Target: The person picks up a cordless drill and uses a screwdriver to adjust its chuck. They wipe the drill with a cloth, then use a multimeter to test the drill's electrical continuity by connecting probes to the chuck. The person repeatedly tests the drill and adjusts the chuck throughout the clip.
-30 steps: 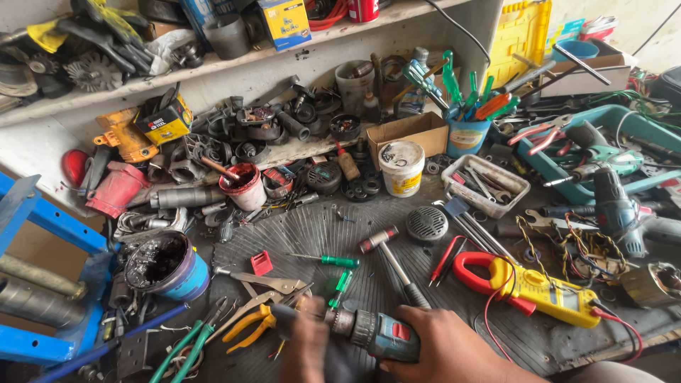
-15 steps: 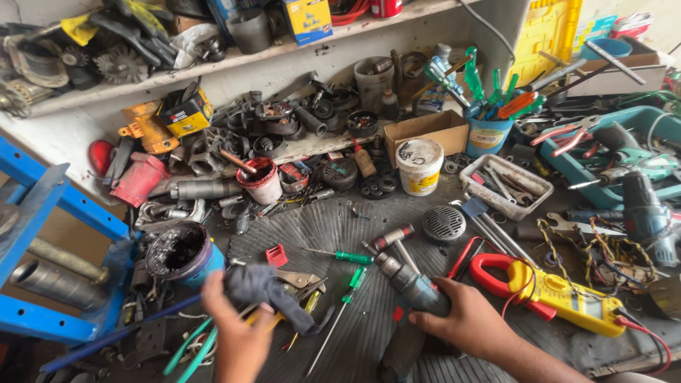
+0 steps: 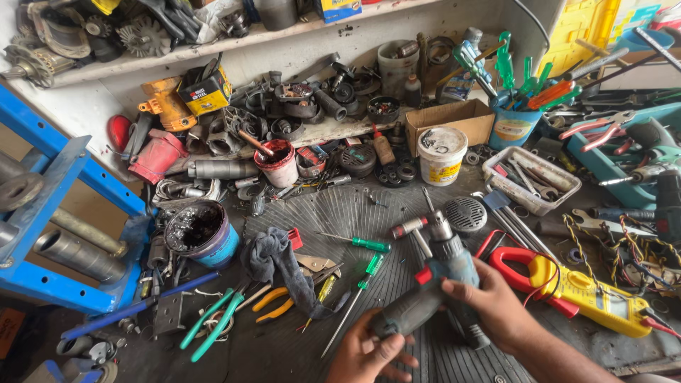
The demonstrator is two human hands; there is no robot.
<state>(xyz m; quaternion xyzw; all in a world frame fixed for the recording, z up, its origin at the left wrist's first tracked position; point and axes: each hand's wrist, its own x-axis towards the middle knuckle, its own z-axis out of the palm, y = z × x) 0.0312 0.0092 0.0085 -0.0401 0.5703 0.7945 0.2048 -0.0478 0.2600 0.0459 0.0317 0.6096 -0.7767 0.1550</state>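
You've got the teal drill (image 3: 443,284) low in the frame, left hand (image 3: 369,354) wrapped round its handle, right hand (image 3: 493,301) gripping the body; dark rag (image 3: 277,266) lies just left.

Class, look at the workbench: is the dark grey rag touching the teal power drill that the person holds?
Apart. The head view shows the rag lying left of the drill, with bare ribbed mat and a green screwdriver between them.

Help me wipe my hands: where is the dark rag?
In the head view, the dark rag lies left of centre on the ribbed mat, between the greasy tub and the green-handled screwdrivers.
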